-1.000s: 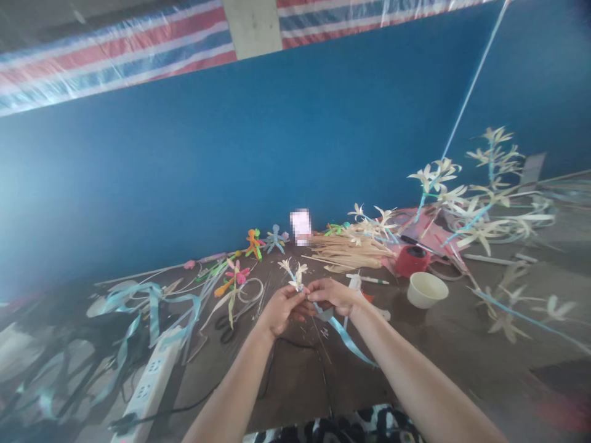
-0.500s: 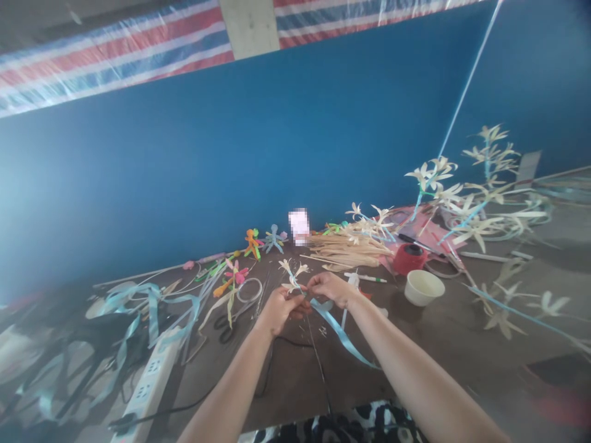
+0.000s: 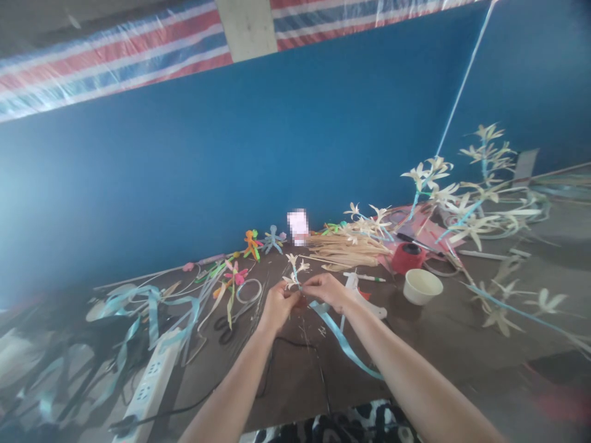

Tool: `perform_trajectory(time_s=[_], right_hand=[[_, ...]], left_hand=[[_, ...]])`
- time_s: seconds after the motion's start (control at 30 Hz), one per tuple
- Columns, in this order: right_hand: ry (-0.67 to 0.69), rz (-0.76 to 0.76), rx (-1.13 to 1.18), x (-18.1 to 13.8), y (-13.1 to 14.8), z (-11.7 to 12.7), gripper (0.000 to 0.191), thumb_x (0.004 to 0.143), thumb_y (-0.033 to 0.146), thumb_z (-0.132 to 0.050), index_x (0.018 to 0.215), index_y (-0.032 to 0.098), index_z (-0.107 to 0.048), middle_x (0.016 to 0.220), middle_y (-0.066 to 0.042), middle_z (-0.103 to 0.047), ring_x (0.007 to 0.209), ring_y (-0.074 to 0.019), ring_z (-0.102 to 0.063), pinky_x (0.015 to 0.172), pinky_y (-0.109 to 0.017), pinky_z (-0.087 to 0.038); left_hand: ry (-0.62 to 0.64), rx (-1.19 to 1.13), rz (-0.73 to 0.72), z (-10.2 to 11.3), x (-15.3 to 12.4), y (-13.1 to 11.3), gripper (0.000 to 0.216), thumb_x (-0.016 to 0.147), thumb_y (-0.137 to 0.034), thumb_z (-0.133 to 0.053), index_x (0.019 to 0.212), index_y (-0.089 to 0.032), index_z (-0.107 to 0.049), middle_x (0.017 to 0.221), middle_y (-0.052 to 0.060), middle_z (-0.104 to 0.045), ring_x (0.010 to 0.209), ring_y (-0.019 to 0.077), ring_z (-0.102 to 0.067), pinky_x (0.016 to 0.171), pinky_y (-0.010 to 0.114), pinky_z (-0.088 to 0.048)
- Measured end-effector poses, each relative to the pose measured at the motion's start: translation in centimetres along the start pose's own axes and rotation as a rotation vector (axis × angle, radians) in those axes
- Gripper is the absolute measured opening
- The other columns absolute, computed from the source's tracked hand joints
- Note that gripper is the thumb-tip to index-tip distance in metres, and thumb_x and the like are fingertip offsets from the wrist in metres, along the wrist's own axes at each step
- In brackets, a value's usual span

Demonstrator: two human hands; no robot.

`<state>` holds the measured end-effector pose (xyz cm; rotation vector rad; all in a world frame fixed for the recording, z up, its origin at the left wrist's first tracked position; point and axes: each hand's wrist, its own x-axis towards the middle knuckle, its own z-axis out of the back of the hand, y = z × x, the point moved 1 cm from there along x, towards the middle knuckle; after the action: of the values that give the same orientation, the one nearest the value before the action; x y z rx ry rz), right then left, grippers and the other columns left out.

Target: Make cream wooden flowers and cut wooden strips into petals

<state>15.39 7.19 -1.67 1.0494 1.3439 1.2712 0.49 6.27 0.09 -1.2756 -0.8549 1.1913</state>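
Observation:
Between my two hands stands a small artificial flower sprig (image 3: 294,268) with cream petals and a light blue wrapped stem. My left hand (image 3: 279,303) is closed round the lower stem, its fingertips partly hidden. From the right, my right hand (image 3: 329,291) pinches at the same stem just under the lowest bloom. A light blue ribbon (image 3: 344,343) trails from below my right fingers toward my right forearm; whether the fingers touch its upper end I cannot tell. Just behind my right wrist lies a white glue gun (image 3: 369,305), partly covered.
A cream bowl (image 3: 422,287) and a red roll (image 3: 408,258) stand at right, near finished flower stems (image 3: 471,221). Dried husk strips (image 3: 348,249) lie at the back. Scissors (image 3: 225,329), a clear tape ring (image 3: 249,291) and a power strip (image 3: 150,381) are at left.
The sprig now stands more upright, showing more of its blue stem. My right hand has shifted slightly left and down, closer to my left hand. More of the glue gun shows.

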Motion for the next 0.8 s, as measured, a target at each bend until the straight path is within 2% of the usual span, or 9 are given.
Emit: perform_trajectory(time_s=[0.17,0.23,0.37,0.5,0.63,0.8], right_hand=[[-0.067,0.006,0.062,0.1,-0.1,-0.8,0.016,0.058,0.028,-0.062,0.061,0.013,-0.066,0.052,0.002,-0.057,0.052,-0.0097,-0.047,0.054,-0.021,-0.035],[-0.075,-0.007,0.097,0.3,-0.1,-0.7,0.014,0.057,0.027,-0.061,0.058,0.013,-0.063,0.051,0.002,-0.057,0.051,-0.0095,-0.048,0.054,-0.021,-0.035],[-0.028,-0.064,0.196,0.6,0.1,-0.2,0.014,0.059,0.027,-0.061,0.06,0.013,-0.061,0.05,0.002,-0.055,0.047,-0.0083,-0.048,0.047,-0.02,-0.035],[0.07,-0.12,0.302,1.3,0.2,0.4,0.015,0.061,0.028,-0.062,0.066,0.014,-0.06,0.057,0.0,-0.058,0.049,-0.0088,-0.052,0.044,-0.019,-0.039],[0.15,-0.136,0.37,2.0,0.1,0.6,0.018,0.061,0.029,-0.065,0.066,0.013,-0.058,0.057,0.0,-0.058,0.05,-0.0084,-0.053,0.043,-0.018,-0.041],[0.213,-0.128,0.405,2.2,0.1,0.8,0.023,0.06,0.032,-0.066,0.069,0.014,-0.056,0.059,0.001,-0.059,0.052,-0.0094,-0.056,0.048,-0.021,-0.045]], left_hand=[[-0.046,0.116,-0.116,-0.2,0.3,0.5,0.028,0.067,-0.033,-0.059,0.089,-0.016,-0.057,0.055,0.001,-0.063,0.053,0.0174,-0.061,0.046,0.022,-0.044],[-0.04,0.108,-0.119,-0.3,0.4,0.4,0.032,0.067,-0.033,-0.059,0.094,-0.015,-0.057,0.057,0.002,-0.064,0.055,0.0173,-0.061,0.048,0.022,-0.044],[0.059,-0.008,-0.018,-0.3,0.5,-0.5,0.046,0.066,-0.032,-0.061,0.108,-0.016,-0.051,0.069,0.004,-0.067,0.058,0.0175,-0.062,0.05,0.024,-0.046],[0.155,-0.173,0.044,-0.1,1.3,-0.9,0.042,0.068,-0.033,-0.06,0.107,-0.018,-0.054,0.083,0.006,-0.066,0.067,0.0175,-0.062,0.053,0.025,-0.047],[0.17,-0.302,0.087,0.1,2.3,-0.8,0.037,0.066,-0.028,-0.063,0.101,-0.017,-0.057,0.08,0.006,-0.065,0.074,0.0174,-0.061,0.054,0.022,-0.046],[0.168,-0.356,0.123,0.2,2.6,-0.6,0.042,0.06,-0.021,-0.068,0.1,-0.018,-0.056,0.075,0.004,-0.065,0.066,0.0149,-0.061,0.049,0.02,-0.045]])
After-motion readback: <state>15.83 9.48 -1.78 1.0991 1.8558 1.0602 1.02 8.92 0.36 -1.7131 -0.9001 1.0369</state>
